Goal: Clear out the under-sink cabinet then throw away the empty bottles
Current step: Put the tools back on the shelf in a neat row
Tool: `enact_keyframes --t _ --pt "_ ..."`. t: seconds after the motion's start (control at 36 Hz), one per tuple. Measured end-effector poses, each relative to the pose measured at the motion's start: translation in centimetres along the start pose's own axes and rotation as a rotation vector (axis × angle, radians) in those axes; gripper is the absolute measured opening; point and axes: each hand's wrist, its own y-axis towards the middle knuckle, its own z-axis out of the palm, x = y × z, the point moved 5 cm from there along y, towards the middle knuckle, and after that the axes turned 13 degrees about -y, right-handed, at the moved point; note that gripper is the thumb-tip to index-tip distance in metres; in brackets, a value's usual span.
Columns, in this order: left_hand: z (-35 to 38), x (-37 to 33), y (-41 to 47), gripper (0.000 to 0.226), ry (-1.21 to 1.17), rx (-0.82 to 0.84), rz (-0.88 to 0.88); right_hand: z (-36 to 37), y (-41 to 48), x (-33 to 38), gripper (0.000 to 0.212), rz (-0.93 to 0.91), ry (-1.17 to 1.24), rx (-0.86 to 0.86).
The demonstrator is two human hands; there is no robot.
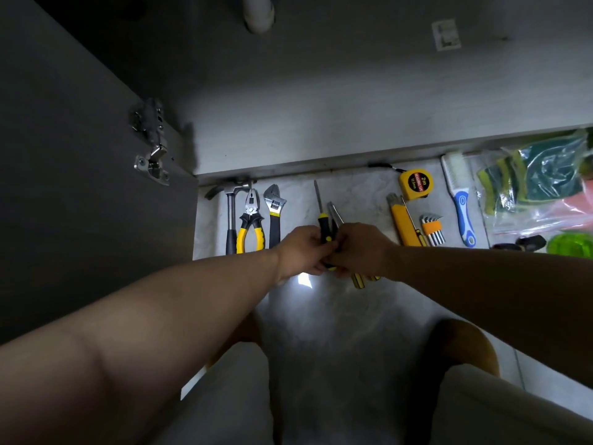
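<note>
Cabinet door [80,155] stands open at the left of the frame with its hinge [150,146] on the edge, and the cabinet [321,123] itself fills the upper middle, dark, with no bottle to see in it. Below its front edge a row of tools lies on the floor [321,332]: hammer [230,220], pliers [252,223] and wrench [275,216], all with the heads toward the cabinet and the handles toward the person. Just right of the wrench the left hand [300,248] has its fingers curled round the black and yellow handle of one screwdriver [322,220], whose shaft points up the frame, parallel to the tools beside it. The right hand [359,248] touches the left one and grips a bundle of screwdrivers [357,281], tips up, handle ends showing below the fist. Both hands meet over the free gap of the row, between the wrench and the utility knife [401,226]. I judge that the single screwdriver goes down next to the wrench, since the left hand is nearer to that side and the long axis already fits the row. Further right lie the tape measure [416,184], hex keys [433,231], a brush [459,200] and a plastic bag [529,175].
</note>
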Motion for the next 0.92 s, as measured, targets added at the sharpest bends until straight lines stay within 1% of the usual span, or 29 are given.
enact_keyframes --t 0.06,0.11,0.17,0.25,0.28,0.39,0.44,0.56,0.61,0.69,0.72,0.83,0.89,0.92 --pt "-0.6 0.5 0.3 0.020 0.013 -0.025 -0.022 0.5 0.0 0.5 0.034 0.017 -0.008 -0.009" --pt "-1.6 1.1 0.8 0.025 0.045 -0.091 -0.042 0.7 0.1 0.5 0.035 0.035 -0.071 -0.032" --pt "-2.8 1.4 1.1 0.021 0.171 -0.169 -0.047 0.8 0.2 0.1 0.033 0.038 -0.166 -0.060" --pt "-4.4 1.4 1.4 0.032 0.471 -0.246 -0.044 0.4 0.4 -1.3 0.031 0.063 -0.266 -0.098" --pt "-4.8 1.5 1.5 0.033 0.535 -0.264 -0.036 0.3 0.5 -1.9 0.031 0.074 -0.290 -0.105" --pt "-5.5 1.5 1.9 0.030 0.643 -0.296 -0.016 0.0 0.6 -3.9 0.039 0.106 -0.372 -0.120" --pt "-5.8 1.4 1.9 0.029 0.681 -0.309 -0.013 0.2 0.6 -4.9 0.041 0.120 -0.386 -0.100" --pt "-6.1 1.7 2.0 0.032 0.699 -0.344 -0.031 1.3 0.6 -6.2 0.047 0.129 -0.404 -0.022" --pt "-6.0 1.7 2.1 0.036 0.722 -0.358 -0.024 1.7 0.6 -6.5 0.046 0.144 -0.383 -0.007" --pt "-5.9 1.5 2.0 0.051 0.750 -0.389 -0.003 2.0 0.9 -6.5 0.032 0.173 -0.330 0.023" --pt "-5.8 1.4 1.9 0.052 0.751 -0.395 0.007 2.1 1.0 -6.5 0.027 0.191 -0.310 0.041" --pt "-4.9 0.5 1.3 0.044 0.732 -0.406 0.093 1.9 1.2 -6.7 0.027 0.230 -0.307 0.092" --pt "-3.7 -0.2 1.1 0.033 0.665 -0.350 0.161 1.4 1.1 -6.6 0.020 0.232 -0.283 0.058" --pt "-3.0 -0.4 1.1 0.029 0.594 -0.304 0.179 1.1 1.1 -6.4 0.013 0.222 -0.264 0.022"
